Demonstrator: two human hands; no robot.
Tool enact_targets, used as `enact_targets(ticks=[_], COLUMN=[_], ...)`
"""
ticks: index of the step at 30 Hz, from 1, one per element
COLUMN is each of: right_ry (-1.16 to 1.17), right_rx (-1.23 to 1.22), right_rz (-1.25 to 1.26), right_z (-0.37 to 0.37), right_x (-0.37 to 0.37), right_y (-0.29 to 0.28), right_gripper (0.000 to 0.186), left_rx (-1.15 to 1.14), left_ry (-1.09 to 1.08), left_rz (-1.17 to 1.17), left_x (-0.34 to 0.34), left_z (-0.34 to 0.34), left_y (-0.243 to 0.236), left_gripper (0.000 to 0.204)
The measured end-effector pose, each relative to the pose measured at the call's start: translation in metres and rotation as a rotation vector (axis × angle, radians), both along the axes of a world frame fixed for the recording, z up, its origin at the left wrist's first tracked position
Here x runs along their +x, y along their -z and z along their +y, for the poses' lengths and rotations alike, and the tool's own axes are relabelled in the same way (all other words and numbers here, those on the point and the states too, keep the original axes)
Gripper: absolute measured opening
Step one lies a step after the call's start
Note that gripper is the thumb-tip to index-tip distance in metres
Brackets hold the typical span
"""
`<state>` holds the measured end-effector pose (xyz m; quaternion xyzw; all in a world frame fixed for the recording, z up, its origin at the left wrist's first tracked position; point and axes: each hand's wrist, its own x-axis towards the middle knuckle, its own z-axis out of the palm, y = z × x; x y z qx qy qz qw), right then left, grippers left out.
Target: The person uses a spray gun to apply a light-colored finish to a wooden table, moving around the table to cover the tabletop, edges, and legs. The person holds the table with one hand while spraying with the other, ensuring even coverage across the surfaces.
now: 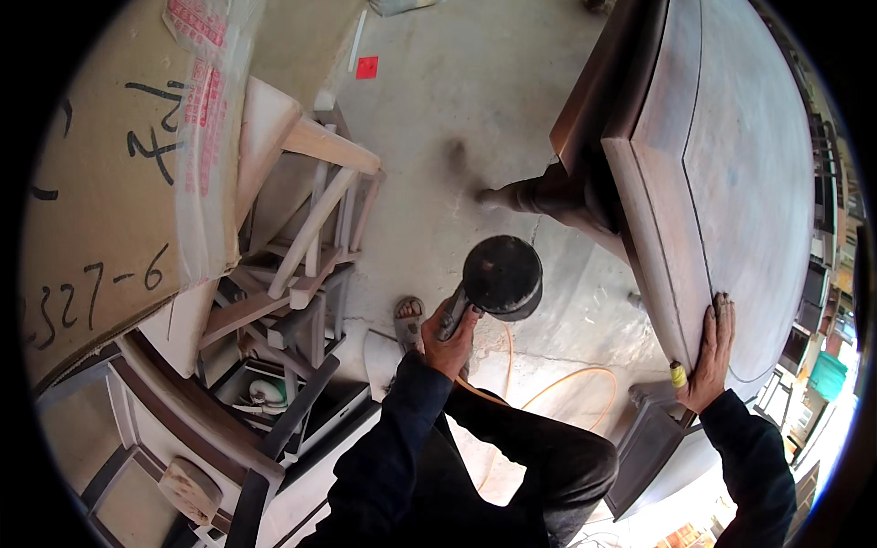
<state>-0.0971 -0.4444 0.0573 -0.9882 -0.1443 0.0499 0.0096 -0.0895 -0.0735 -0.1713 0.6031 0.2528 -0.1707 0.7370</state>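
So the left hand is wrapped tight around the handle of a handheld disc sander with a round black dusty pad, holding it up in the air over the grey concrete floor, pad facing the camera and well clear of any surface. Right hand isn't gripping anything, it's laid flat with fingers spread on the curved edge of a big dark brown wooden table top with a dusty, dulled surface; there's a bit of yellow tape on the thumb. The table's carved leg sticks out underneath, off to the upper right of the sander.

A thin orange hose loops on the floor just behind the person's dark trouser knee, and a foot in a grey sandal shows right beside the left hand. Over on the left there's a pile of unfinished pale wooden chair frames and a large brown cardboard sheet with black marker scribbles and plastic wrap
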Motion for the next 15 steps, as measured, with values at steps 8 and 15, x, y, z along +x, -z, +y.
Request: enact_targets(ticks=[8,15], right_ry=[0.006,-0.006], right_rx=[0.001,-0.035], right_rz=[0.015,0.027], right_z=[0.0,0.0], right_x=[0.0,-0.005], right_y=[0.0,-0.004], right_gripper=[0.082,0.082], left_rx=[0.088,0.127], left_ry=[-0.006,0.04], left_rz=[0.048,0.016], left_x=[-0.026,0.009], left_z=[0.011,0.06], left_y=[0.01,0.098], left_gripper=[0.027,0.067])
